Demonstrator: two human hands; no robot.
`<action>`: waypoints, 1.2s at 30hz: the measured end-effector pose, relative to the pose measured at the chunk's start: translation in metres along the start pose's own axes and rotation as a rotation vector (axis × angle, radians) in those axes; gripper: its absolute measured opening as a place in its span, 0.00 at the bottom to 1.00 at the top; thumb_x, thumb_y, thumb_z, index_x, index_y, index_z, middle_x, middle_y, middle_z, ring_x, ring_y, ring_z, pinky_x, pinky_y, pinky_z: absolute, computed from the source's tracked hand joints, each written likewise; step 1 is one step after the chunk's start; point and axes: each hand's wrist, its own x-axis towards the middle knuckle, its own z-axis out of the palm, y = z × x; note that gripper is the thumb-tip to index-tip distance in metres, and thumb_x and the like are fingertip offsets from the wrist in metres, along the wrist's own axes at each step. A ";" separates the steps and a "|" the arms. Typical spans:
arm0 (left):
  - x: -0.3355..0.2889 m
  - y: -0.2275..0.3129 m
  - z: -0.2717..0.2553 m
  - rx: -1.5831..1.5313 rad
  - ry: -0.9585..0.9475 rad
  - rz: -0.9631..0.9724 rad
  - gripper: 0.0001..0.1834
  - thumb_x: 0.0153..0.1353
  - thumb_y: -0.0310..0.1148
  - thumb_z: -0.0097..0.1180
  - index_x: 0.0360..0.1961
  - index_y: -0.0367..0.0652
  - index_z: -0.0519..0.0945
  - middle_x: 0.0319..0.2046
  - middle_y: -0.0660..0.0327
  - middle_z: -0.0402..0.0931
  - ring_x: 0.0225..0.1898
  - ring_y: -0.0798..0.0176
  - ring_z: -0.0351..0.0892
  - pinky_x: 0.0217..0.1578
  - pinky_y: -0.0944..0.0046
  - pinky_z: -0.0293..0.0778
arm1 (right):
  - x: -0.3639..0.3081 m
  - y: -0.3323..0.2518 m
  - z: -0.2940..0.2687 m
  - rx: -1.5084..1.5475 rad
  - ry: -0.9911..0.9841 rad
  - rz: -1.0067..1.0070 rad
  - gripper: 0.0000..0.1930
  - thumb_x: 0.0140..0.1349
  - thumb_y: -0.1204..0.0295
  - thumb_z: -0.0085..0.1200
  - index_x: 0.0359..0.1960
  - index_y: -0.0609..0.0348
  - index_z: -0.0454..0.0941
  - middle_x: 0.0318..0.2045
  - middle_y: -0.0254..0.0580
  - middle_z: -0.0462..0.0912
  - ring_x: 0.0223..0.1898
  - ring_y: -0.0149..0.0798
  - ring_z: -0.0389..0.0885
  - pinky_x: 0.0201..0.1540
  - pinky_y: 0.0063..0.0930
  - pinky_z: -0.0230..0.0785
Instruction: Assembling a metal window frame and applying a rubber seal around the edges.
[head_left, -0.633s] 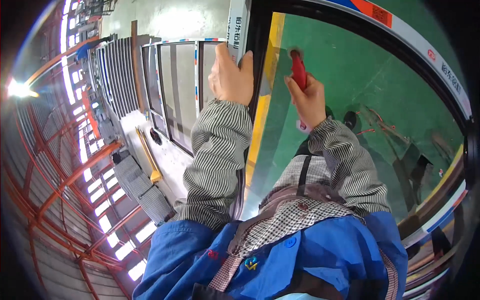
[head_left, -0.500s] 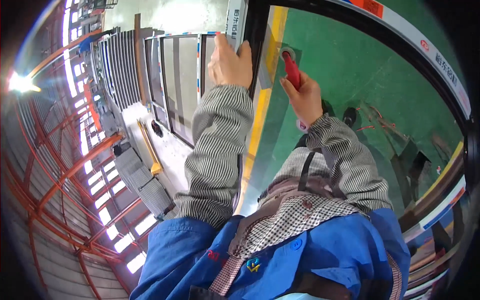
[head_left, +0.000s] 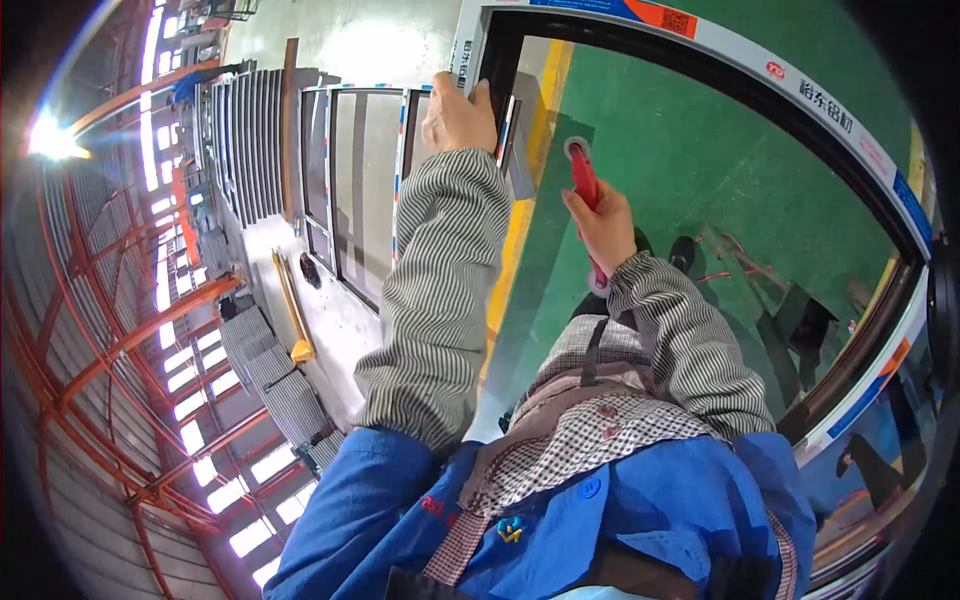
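Note:
A large window frame, dark inside with white, printed protective film on its outer face, stretches in front of me. Through it shows a green floor; the glass itself is hard to make out. My left hand grips the frame's left side near the far corner, its fingers partly hidden. Within the frame, my right hand is closed round the handle of a red suction lifter. One round cup lies beyond that hand, and the other sits nearer my body.
Partly glazed frames lie to the left, beside a stack of grey profiles. A yellow bar-shaped tool rests on a pale surface. Farther off stands a bundle of grey material. Dark scraps show at right through the frame.
The frame's far edge and right corner have shifted left in view, with more of the far rim showing. The right hand and lifter sit slightly lower; both hands keep their grips.

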 end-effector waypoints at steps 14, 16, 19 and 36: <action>-0.021 -0.008 -0.005 0.020 0.032 0.074 0.28 0.59 0.39 0.50 0.59 0.42 0.60 0.50 0.47 0.71 0.50 0.46 0.73 0.49 0.53 0.68 | 0.011 -0.005 -0.003 0.037 -0.156 0.065 0.09 0.65 0.67 0.47 0.36 0.59 0.66 0.16 0.28 0.66 0.14 0.21 0.63 0.16 0.17 0.56; -0.016 -0.013 -0.007 0.055 0.016 0.135 0.29 0.60 0.37 0.49 0.60 0.38 0.57 0.51 0.46 0.70 0.49 0.45 0.73 0.50 0.52 0.68 | 0.014 -0.016 0.001 0.089 -0.167 0.150 0.09 0.66 0.66 0.45 0.35 0.59 0.65 0.16 0.28 0.66 0.14 0.22 0.63 0.16 0.17 0.57; -0.013 -0.014 -0.015 0.150 -0.057 0.195 0.29 0.60 0.37 0.50 0.59 0.39 0.57 0.49 0.43 0.71 0.49 0.44 0.73 0.48 0.50 0.69 | 0.030 -0.024 0.013 0.143 -0.240 0.051 0.14 0.64 0.63 0.46 0.36 0.63 0.69 0.17 0.37 0.72 0.15 0.31 0.71 0.19 0.26 0.64; -0.004 -0.036 -0.001 0.030 -0.005 0.256 0.28 0.62 0.41 0.46 0.59 0.40 0.58 0.47 0.41 0.71 0.45 0.38 0.72 0.46 0.47 0.67 | 0.018 0.014 0.082 -0.131 -0.205 -0.182 0.17 0.64 0.56 0.42 0.37 0.60 0.71 0.22 0.60 0.76 0.28 0.62 0.76 0.31 0.52 0.66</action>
